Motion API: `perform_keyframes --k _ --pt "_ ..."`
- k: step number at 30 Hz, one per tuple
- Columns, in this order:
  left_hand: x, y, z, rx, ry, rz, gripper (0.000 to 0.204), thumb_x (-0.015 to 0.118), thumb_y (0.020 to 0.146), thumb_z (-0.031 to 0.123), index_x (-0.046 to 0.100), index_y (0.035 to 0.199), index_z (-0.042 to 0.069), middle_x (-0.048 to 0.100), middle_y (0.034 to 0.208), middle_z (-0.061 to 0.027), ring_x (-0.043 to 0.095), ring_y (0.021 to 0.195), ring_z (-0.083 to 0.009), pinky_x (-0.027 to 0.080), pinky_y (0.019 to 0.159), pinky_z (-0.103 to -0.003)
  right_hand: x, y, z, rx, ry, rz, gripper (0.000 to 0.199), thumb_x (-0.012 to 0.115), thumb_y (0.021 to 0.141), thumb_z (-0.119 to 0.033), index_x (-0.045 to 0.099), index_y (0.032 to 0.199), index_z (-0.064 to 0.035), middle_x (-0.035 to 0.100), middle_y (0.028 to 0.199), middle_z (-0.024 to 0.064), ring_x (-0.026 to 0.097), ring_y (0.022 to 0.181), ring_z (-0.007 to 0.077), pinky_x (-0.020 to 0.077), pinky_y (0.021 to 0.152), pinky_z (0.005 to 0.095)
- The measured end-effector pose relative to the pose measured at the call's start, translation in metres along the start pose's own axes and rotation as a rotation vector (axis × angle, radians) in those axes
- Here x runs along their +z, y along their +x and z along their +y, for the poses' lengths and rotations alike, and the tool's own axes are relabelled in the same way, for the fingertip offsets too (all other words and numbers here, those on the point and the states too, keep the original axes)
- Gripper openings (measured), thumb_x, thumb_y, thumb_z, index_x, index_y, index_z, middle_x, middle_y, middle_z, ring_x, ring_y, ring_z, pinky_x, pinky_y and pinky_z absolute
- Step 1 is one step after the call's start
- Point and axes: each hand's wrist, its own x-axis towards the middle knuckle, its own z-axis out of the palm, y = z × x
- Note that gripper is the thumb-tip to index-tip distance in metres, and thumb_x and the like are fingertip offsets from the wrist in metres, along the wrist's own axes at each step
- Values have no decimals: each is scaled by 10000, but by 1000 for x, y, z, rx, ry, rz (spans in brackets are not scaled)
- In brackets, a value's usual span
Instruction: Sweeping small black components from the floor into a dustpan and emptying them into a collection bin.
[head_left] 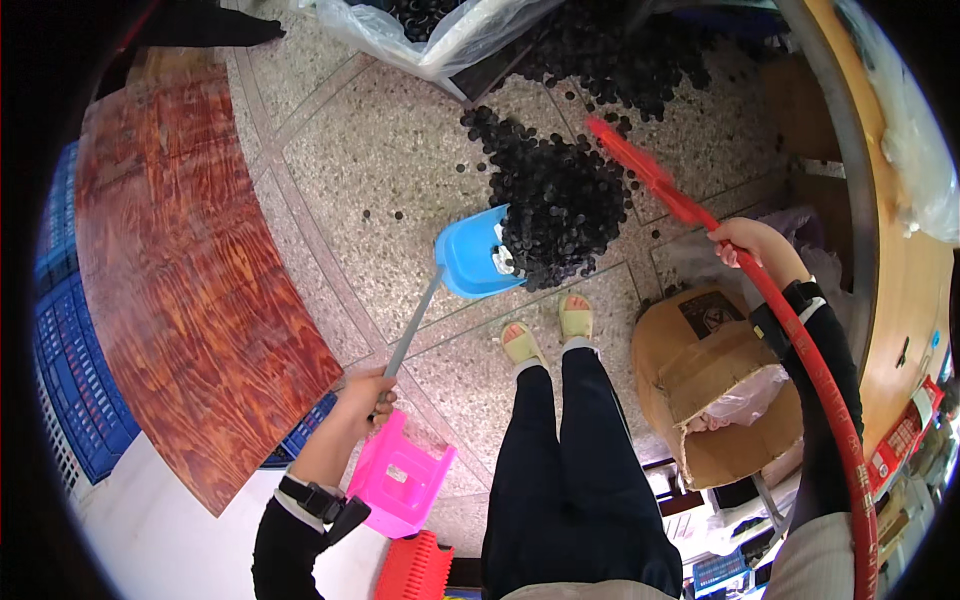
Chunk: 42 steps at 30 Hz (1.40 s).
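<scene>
My left hand (pixel 366 398) is closed around the grey handle of a blue dustpan (pixel 464 262). The pan lies on the floor, its mouth facing right against a heap of small round black pieces (pixel 562 205). Something white shows at the pan's edge. My right hand (pixel 757 247) grips the long red stick of a broom (pixel 660 185), whose far end, blurred, hovers by the heap's right side. The stick runs back along my right forearm to the lower edge.
More black pieces (pixel 640 65) spread at the back, beside a plastic-lined container (pixel 430 60). On the left is a reddish wooden board (pixel 180 270) above blue crates (pixel 80 380). A pink stool (pixel 400 475) stands near my left arm, a cardboard box (pixel 740 400) near my right.
</scene>
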Motion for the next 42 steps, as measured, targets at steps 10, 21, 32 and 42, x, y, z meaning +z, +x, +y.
perform_keyframes --k 10,21,32,42 --pt "-26 6 -57 -119 -214 -61 83 462 800 98 423 873 93 402 618 5 302 404 -35 207 310 -160 -7 11 2 -162 -210 -85 269 530 795 -88 384 570 -66 393 455 1 366 354 93 294 332 235" --pt "-17 16 -25 -30 -117 -67 54 454 802 55 412 830 72 414 615 -21 320 407 -41 217 314 -175 67 29 61 -119 178 -224 140 490 773 -2 369 798 -67 361 557 -18 353 382 43 286 295 188" --pt "-38 36 -43 -12 -80 -106 68 460 785 58 398 808 71 406 623 -21 312 413 -42 206 330 -191 157 33 138 -135 488 -383 98 468 792 -19 382 786 -67 369 566 -20 341 383 47 269 326 174" --pt "-61 51 -49 -53 -98 -169 77 465 791 60 393 820 60 404 625 -26 317 419 -44 213 334 -184 263 48 192 -99 479 -475 117 463 785 -37 363 814 -91 354 538 -32 332 371 47 263 327 187"
